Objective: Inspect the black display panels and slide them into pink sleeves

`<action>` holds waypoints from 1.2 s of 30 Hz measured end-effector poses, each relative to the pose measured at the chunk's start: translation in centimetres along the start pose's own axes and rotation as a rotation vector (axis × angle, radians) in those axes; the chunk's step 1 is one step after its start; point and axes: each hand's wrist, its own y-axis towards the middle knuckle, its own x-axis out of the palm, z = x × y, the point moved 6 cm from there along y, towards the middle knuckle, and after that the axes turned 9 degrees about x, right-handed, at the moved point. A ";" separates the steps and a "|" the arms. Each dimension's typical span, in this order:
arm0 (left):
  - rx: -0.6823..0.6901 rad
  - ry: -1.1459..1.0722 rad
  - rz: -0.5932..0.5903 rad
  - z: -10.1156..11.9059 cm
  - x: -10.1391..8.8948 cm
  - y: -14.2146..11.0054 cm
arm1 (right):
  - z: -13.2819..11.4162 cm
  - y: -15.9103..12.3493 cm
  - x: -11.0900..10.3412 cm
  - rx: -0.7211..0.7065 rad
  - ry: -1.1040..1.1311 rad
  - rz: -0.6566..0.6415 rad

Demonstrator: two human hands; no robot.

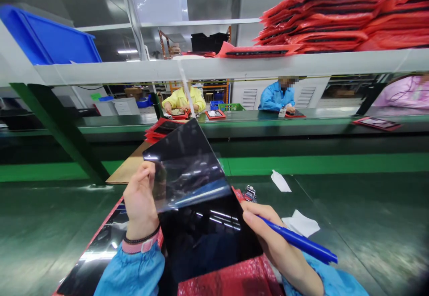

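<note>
A black glossy tablet (197, 198) is tilted up in front of me over a red bubble-wrap bag (228, 280). My left hand (140, 202) grips its left edge, fingers curled, with a pink band and a black band on the wrist. My right hand (268, 233) steadies the tablet's right edge and holds a blue pen (301, 242) that points down to the right. Another dark tablet (97, 247) lies flat at the lower left beneath my left arm.
White paper scraps (300, 222) and a small metal clip (250, 193) lie on the green belt (351, 206). A brown board (129, 168) and red bags (161, 128) sit ahead. People across the line work on tablets. The shelf holds stacked red bags (335, 19) and a blue bin (50, 37).
</note>
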 end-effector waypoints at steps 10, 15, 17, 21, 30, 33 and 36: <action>-0.245 -0.037 -0.257 1.6 3.1 -3.6 | -3.5 -0.4 2.0 -0.244 -0.152 -0.216; -0.211 0.000 -0.213 1.9 2.7 -3.6 | -3.0 -0.5 2.1 -0.165 -0.090 -0.226; -0.210 0.002 -0.210 1.8 2.5 -3.6 | -2.6 -0.5 1.9 -0.163 -0.106 -0.202; -0.189 0.018 -0.210 1.7 2.3 -3.7 | -1.8 -0.6 1.2 -0.268 -0.249 -0.063; -0.069 -0.009 -0.280 1.4 2.3 -3.4 | -3.0 -3.1 2.3 -0.884 -0.600 0.025; 0.039 0.002 -0.278 1.4 1.9 -3.4 | -3.2 -3.4 2.2 -0.913 -0.555 0.056; 0.160 0.033 -0.305 1.9 1.9 -3.5 | -3.3 -3.6 1.5 -0.949 -0.480 0.178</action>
